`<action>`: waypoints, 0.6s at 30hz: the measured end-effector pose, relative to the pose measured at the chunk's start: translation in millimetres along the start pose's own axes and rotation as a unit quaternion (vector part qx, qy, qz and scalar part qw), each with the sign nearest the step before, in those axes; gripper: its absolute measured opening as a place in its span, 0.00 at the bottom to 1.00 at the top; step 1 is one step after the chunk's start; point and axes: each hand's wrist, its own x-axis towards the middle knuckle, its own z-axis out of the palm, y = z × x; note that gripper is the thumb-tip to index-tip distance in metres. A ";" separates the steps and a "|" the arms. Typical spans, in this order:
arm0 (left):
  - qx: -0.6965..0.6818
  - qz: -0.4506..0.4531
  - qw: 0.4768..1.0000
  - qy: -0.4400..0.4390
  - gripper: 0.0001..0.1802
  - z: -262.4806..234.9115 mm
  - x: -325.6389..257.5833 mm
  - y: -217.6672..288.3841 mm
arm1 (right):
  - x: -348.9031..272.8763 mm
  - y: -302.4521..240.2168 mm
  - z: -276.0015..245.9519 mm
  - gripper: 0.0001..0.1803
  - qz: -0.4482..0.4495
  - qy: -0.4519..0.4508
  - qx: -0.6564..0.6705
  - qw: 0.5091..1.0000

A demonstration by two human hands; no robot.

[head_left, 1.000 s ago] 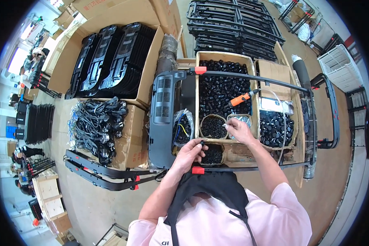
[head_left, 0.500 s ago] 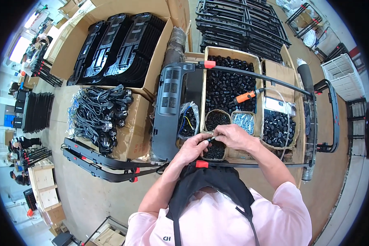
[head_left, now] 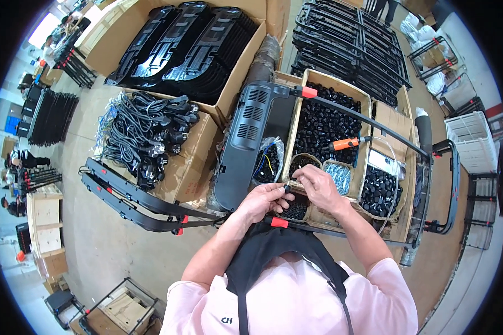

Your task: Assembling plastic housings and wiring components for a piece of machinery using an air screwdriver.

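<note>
My left hand (head_left: 264, 202) pinches a small black plastic piece (head_left: 287, 189) between thumb and fingertips. Just to its right, my right hand (head_left: 319, 188) hangs over a small tub of dark parts (head_left: 303, 162). Its fingers are bent together at the tub's near edge; whether anything is between them is too small to make out. Partly below my left hand sits another tub of tiny black parts (head_left: 295, 211). A tub of silver screws (head_left: 338, 176) lies beside my right hand. Nearest my body runs a black frame bar with a red clip (head_left: 279, 223).
A tray holds black caps (head_left: 325, 120), with an orange power tool (head_left: 344, 144) across it. Black round knobs (head_left: 379, 192) fill the right bin. A grey-black vented panel (head_left: 243, 145) stands left. Bundled cables (head_left: 145, 134) top a carton; another carton holds black shells (head_left: 190, 50).
My hands have parted; the right one has moved from the left hand's fingertips to the tub of dark parts. The left keeps the black piece. The whole view has turned slightly.
</note>
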 end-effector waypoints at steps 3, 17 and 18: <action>-0.042 0.003 0.999 0.019 0.14 -7.4 -1.0 -3.5 | 5.1 -19.7 5.4 0.13 -0.094 0.020 -0.061 0.993; -0.062 0.059 0.994 0.072 0.16 -28.8 -57.2 -2.5 | 36.0 -46.0 66.1 0.15 -0.196 -0.023 -0.144 0.970; 0.009 0.065 0.992 0.106 0.17 -31.4 -70.8 -0.2 | 41.0 -50.9 73.8 0.15 -0.194 -0.004 -0.138 0.971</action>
